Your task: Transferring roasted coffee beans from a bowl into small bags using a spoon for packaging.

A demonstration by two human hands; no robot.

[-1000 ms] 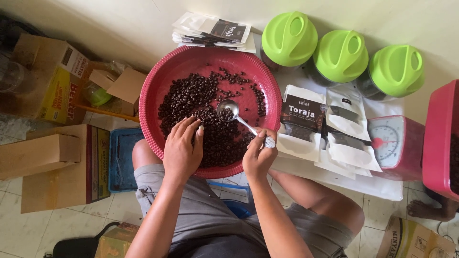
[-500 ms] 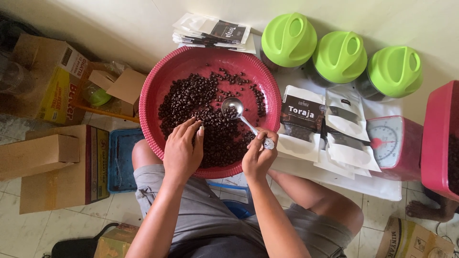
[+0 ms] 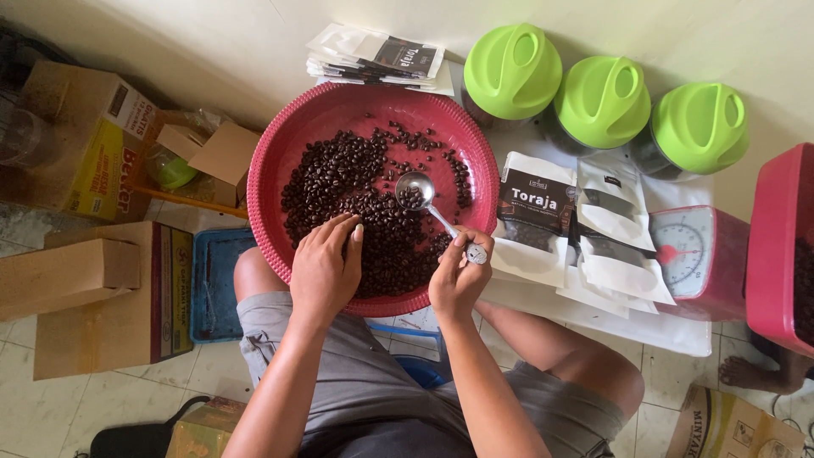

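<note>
Two hands sorting roasted coffee beans in a red tray, one with a metal spoon.

The right hand [image 3: 458, 276] has its fingers [image 3: 460, 242] closed round the handle of a metal spoon [image 3: 432, 212], whose bowl, holding a few beans, points toward 11 o'clock over the bean pile. The left hand [image 3: 326, 267] lies palm-down with fingers [image 3: 343, 233] loosely spread on the coffee beans [image 3: 356, 195], gripping nothing. The beans fill the round red tray [image 3: 292, 127] resting on the person's lap. Since half a second ago the spoon bowl has lifted slightly toward 12 o'clock, while the left hand stays in place. At 3 o'clock of the tray lie white coffee pouches [image 3: 551, 220]; beyond them stands a red kitchen scale [image 3: 699, 254]. At 1 o'clock stand three green-lidded jars [image 3: 602, 97].
</note>
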